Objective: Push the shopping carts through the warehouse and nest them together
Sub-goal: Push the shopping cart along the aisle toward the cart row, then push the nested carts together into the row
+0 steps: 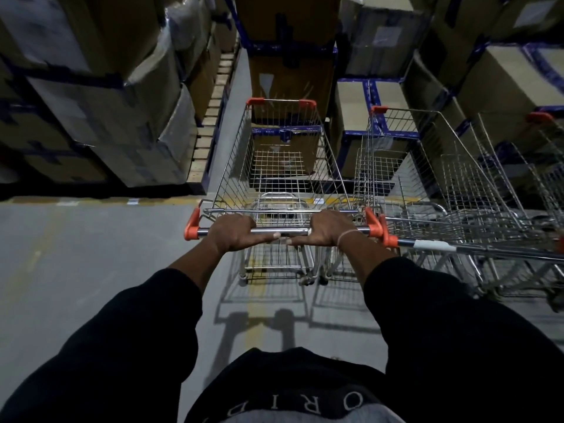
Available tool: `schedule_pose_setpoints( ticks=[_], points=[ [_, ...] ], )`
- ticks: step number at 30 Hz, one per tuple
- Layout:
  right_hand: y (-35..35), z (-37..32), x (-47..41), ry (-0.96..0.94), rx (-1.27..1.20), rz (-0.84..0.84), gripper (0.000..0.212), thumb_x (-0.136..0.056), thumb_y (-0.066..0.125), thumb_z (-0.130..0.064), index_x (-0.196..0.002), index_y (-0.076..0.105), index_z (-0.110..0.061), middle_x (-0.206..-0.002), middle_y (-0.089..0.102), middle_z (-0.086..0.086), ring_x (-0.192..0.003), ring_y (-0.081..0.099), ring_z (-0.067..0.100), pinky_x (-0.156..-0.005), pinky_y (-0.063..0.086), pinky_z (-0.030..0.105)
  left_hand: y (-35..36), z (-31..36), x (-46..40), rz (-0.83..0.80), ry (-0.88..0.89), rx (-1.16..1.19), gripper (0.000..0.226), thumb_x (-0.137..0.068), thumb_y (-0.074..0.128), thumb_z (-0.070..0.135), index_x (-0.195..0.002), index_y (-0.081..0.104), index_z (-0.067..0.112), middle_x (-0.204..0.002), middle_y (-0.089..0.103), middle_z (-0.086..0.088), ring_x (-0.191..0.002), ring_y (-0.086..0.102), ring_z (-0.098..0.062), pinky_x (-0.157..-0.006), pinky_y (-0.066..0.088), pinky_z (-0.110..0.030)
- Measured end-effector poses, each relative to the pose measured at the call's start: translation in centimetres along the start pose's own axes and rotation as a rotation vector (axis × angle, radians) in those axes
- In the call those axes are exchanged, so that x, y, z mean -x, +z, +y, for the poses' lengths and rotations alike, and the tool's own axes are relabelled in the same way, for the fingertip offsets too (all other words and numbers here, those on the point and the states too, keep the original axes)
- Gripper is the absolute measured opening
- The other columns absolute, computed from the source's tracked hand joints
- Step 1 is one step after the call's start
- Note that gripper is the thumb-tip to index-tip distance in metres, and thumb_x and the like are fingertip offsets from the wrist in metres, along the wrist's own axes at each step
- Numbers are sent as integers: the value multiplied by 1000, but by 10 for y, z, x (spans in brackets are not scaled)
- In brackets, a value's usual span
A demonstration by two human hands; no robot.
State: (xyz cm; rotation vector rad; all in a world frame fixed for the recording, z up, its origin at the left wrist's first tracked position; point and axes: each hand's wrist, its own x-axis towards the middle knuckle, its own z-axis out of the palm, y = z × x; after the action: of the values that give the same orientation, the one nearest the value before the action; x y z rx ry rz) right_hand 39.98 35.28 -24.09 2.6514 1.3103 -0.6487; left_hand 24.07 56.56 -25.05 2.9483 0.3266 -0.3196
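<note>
Both fists wrapped on cart handle (283,231) — L hand (236,233), R hand (328,228); 2nd cart (433,166) just beside.

Right cart (476,190) cut off at frame edge.

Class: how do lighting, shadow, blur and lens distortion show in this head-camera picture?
Head view: dim overall; the held cart casts sharp shadows on the floor toward the person; wide-angle bending tilts the stacked boxes inward; right-edge carts look smeared.

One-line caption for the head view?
Both hands, left hand and right hand, grip an empty cart's handle beside parked carts.
</note>
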Motion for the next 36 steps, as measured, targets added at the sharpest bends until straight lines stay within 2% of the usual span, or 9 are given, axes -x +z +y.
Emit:
schedule_pose_setpoints(
  ticks=[4,7,9,12,19,23,28,32,36],
  points=[
    [2,-1,4,-5,18,8,94,-62,40,-107,-63,57,-15,-64,58,2,-62,58,21,-74,51,36,7,0,8,31,-1,-17,94,-78,28,99,-63,62,12,-54,57,-1,-50,57,-18,-54,42,-26],
    [5,-4,4,1,12,45,108,-42,20,-116,-61,55,-17,-62,56,1,-61,56,21,-78,55,40,6,0,12,43,6,-28,89,-80,29,97,-63,60,16,-55,58,0,-51,57,-16,-56,46,-27],
    [7,-5,4,1,4,48,108,-39,16,-116,-61,53,-17,-62,56,1,-60,56,21,-77,57,40,4,-1,13,45,16,-27,87,-79,28,99,-63,59,19,-57,59,0,-53,58,-15,-57,45,-26],
    [8,-10,9,3,3,40,101,-46,22,-113,-63,51,-18,-64,56,0,-60,56,21,-72,55,35,3,-3,17,58,32,-24,87,-78,26,99,-61,59,20,-56,59,0,-53,59,-14,-55,40,-25],
    [11,-16,20,42,17,71,88,-65,39,-105,-63,54,-18,-64,55,0,-59,54,21,-71,55,35,8,-5,20,91,64,-44,93,-77,18,99,-63,60,17,-57,60,-2,-52,58,-15,-55,41,-25],
    [13,-19,25,65,16,109,103,-58,31,-110,-69,65,-13,-66,61,1,-63,60,20,-69,54,33,13,-5,19,146,70,-53,101,-82,5,95,-61,61,13,-54,57,-3,-50,56,-18,-52,40,-25],
    [13,-2,43,6,-148,303,92,-73,33,-102,-85,66,-17,-97,61,4,-88,60,25,-78,51,38,10,15,10,227,103,-49,91,-89,4,88,-63,55,18,-54,52,0,-48,51,-15,-51,36,-25],
    [7,44,64,12,-189,444,92,-80,18,-99,-93,65,-20,-103,57,3,-93,54,23,-87,50,46,4,71,-12,329,169,-39,74,-97,12,77,-82,55,18,-72,53,0,-64,50,-18,-60,36,-31],
    [-4,119,93,-8,-182,516,70,-91,35,-86,-89,58,-20,-101,54,6,-94,51,24,-86,48,42,7,146,-46,415,250,-64,58,-104,26,65,-104,57,16,-98,56,-7,-86,49,-23,-76,41,-39]
  ],
)
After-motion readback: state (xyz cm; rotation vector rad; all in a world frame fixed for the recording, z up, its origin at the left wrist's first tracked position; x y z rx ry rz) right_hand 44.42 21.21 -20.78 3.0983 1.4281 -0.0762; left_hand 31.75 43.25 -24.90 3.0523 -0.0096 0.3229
